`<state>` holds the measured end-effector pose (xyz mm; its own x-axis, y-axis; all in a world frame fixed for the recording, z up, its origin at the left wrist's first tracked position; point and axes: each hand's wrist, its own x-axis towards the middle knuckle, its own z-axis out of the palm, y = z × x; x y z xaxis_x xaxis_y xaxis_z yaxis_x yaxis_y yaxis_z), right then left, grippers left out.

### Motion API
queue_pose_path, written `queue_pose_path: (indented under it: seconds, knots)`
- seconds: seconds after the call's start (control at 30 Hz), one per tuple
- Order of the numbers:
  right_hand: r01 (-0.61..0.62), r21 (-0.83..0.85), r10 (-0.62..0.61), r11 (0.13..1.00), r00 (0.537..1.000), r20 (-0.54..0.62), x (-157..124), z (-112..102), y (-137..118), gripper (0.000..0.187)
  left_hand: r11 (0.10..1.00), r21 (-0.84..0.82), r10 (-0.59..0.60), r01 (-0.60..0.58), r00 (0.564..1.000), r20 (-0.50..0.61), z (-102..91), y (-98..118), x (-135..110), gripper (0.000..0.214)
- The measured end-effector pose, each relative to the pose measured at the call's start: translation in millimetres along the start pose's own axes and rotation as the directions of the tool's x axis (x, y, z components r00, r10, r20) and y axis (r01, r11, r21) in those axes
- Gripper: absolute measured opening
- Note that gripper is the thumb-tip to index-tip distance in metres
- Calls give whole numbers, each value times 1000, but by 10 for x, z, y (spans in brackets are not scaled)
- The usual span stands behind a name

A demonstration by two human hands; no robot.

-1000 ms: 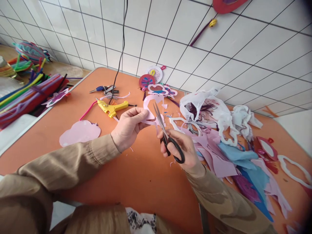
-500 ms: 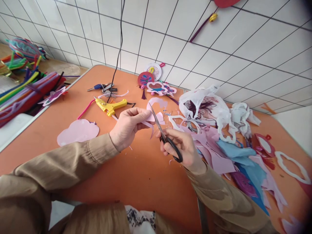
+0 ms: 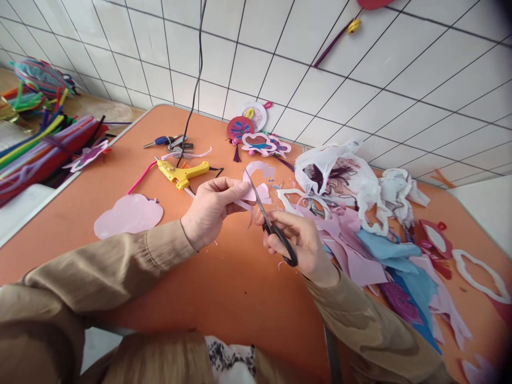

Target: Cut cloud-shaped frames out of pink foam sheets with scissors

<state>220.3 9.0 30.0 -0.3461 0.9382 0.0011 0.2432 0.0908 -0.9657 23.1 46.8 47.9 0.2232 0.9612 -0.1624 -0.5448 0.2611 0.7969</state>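
Observation:
My left hand (image 3: 212, 208) pinches a small piece of pink felt (image 3: 250, 194) between thumb and fingers, with a thin strip hanging below it. My right hand (image 3: 298, 240) grips black-handled scissors (image 3: 278, 237), fingers around the loops. The blades point up and away, crossing the edge of the pink piece, and look nearly closed. Just beyond lies a curved pink cutout (image 3: 262, 169) on the table. To the left of my left hand rests a pink cloud-shaped piece (image 3: 128, 216), flat on the orange table (image 3: 224, 314).
A yellow glue gun (image 3: 182, 173) and keys (image 3: 172, 141) lie at the back left. Decorated ornaments (image 3: 241, 128) lean near the tiled wall. A white plastic bag (image 3: 340, 165), pink felt scraps (image 3: 360, 250) and blue fabric (image 3: 414, 282) crowd the right. Pipe cleaners (image 3: 52, 149) lie far left.
Both hands stay nearly in place. The scissors have tilted very slightly against the pink felt, and the view has shifted a little.

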Motion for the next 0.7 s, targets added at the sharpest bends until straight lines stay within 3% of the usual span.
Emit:
queue_pose_path:
  seconds: [0.7]
  knots:
    - [-112,32,112,993,994,-17,56,67,-223,25,1000,-13,-7,7,1000,-3,6,-11,-8,39]
